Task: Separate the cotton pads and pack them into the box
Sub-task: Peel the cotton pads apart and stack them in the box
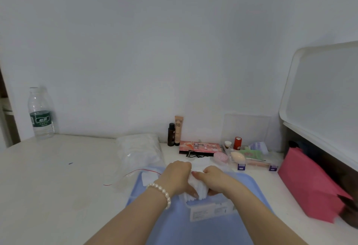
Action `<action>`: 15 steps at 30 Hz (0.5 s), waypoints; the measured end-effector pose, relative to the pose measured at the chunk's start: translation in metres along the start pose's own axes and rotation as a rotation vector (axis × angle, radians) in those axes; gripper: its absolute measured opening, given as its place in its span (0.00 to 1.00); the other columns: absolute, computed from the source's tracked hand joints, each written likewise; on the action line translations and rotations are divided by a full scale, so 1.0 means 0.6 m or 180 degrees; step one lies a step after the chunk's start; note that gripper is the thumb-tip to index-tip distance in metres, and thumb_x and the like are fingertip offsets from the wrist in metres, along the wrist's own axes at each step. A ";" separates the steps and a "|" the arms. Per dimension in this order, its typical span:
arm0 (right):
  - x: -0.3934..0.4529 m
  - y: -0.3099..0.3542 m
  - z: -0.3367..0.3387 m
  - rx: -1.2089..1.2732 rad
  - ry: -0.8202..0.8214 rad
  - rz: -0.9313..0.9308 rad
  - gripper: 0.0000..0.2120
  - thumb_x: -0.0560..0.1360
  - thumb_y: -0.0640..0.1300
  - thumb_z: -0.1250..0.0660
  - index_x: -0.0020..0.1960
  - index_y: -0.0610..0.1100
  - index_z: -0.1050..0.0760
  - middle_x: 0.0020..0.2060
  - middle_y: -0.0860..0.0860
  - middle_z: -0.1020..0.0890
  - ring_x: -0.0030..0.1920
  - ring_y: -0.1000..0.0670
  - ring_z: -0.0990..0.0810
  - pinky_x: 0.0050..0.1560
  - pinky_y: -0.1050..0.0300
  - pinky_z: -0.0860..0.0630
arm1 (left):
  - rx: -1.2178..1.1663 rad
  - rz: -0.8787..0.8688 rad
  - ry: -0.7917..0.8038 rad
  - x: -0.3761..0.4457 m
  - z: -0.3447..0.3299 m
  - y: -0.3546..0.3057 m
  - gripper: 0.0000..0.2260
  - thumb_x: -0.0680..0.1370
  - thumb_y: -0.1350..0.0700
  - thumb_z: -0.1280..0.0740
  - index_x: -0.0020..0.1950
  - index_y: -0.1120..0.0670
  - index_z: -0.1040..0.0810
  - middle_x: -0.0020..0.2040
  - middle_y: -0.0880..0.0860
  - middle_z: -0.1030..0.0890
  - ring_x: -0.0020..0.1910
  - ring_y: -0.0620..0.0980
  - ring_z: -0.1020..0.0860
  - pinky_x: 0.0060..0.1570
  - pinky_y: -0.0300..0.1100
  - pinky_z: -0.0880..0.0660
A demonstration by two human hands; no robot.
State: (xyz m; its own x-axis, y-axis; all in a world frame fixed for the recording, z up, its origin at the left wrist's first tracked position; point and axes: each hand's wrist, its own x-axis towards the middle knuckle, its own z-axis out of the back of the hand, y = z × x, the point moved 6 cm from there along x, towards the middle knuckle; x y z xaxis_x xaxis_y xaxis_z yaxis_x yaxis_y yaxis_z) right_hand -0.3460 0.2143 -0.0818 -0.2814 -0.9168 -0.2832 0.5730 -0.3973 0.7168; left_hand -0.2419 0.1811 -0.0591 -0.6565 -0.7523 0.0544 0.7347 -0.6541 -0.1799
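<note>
One stack of white cotton pads [197, 185], too many to be counted, is being gripped from both sides by the left hand [178, 177] and right hand [213, 180], fingers curled round it. It is being held on edge over the one clear box [209, 208] on the blue tray [257, 196], its long axis running away from the person. One loose pad [150, 177] is lying flat by the left wrist.
</note>
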 end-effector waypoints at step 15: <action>-0.176 0.106 0.024 0.0512 -0.1683 0.2031 0.09 0.74 0.37 0.37 0.37 0.47 0.26 0.31 0.53 0.25 0.32 0.56 0.29 0.32 0.69 0.33 | 0.0879 -0.0811 -0.2026 -0.173 0.100 0.081 0.09 0.62 0.49 0.33 0.22 0.49 0.24 0.52 0.51 0.18 0.59 0.60 0.24 0.62 0.55 0.39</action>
State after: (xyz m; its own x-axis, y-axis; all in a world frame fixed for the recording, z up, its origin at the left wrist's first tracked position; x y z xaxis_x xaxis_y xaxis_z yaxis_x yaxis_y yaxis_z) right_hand -0.2913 0.2865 0.0029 -0.2872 -0.8084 0.5138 0.6390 0.2379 0.7315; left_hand -0.1276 0.2224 -0.0146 -0.6479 -0.4194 0.6359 0.6442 -0.7472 0.1635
